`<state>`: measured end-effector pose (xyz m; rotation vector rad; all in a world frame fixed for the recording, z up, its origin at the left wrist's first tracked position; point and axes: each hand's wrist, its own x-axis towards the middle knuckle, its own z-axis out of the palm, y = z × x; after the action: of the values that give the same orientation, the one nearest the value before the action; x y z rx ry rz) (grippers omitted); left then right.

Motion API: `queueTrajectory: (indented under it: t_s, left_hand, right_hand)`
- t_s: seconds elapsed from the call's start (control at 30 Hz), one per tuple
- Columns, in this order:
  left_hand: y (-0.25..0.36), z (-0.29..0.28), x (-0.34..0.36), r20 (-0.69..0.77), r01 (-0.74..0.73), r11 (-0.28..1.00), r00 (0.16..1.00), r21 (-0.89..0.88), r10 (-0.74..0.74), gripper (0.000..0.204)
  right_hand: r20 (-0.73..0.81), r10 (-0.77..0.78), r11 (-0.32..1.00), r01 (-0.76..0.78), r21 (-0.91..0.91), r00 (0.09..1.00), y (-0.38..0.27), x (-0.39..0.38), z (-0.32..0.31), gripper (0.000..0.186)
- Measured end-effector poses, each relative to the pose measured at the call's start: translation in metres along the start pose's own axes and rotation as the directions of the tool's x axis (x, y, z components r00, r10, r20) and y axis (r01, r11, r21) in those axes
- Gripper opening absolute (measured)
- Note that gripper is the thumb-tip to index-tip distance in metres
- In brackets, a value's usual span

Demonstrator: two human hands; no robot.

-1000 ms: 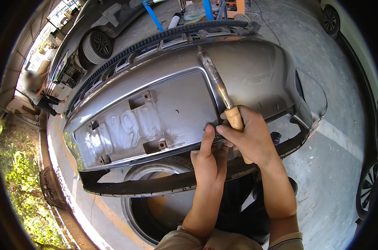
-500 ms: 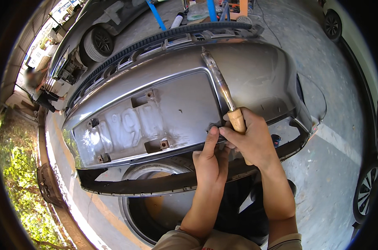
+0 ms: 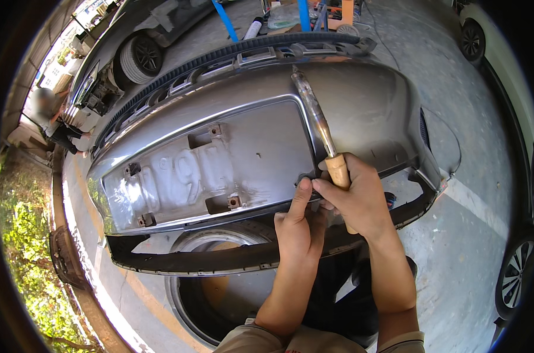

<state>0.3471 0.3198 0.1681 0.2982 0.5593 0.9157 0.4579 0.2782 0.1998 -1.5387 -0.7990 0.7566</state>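
A grey car bumper (image 3: 361, 112) lies across the middle of the view, with a recessed panel (image 3: 273, 141) bearing raised marks and square openings. My right hand (image 3: 361, 188) is closed round the wooden handle of a large soldering iron (image 3: 318, 120). Its metal barrel points up and away, over the panel's right border. My right thumb and forefinger also reach the bumper's lower edge. There my left hand (image 3: 296, 229) pinches that edge, thumb on top and fingers partly hidden beneath. A small dark spot (image 3: 303, 178) shows just above the two thumbs.
The bumper rests above a tyre (image 3: 187, 288). Behind it stand blue posts (image 3: 225, 20) and a dark car (image 3: 178, 29) with a wheel (image 3: 142, 57). At the far left a person (image 3: 58, 123) stands beside that car. A white car (image 3: 508, 76) is on the right; a cable (image 3: 455, 138) trails over the floor.
The whole view has shifted slightly. Both hands keep their hold at the bumper's lower edge, and the soldering iron stays at about the same angle.
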Motion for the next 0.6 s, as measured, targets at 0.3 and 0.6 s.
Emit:
queueTrajectory:
  t_s: [0.3,0.6]
  left_hand:
    - [-0.013,0.003,0.001,-0.031,-0.066,0.998,0.997,0.016,0.066,0.024]
    - [-0.026,0.015,0.0,0.024,-0.065,0.997,0.998,0.047,0.064,0.02]
  right_hand:
    - [0.016,0.027,0.999,-0.027,0.028,1.0,-0.005,-0.003,-0.01,0.024]
    - [0.039,0.013,1.0,-0.013,-0.007,0.999,-0.001,0.005,-0.037,0.024]
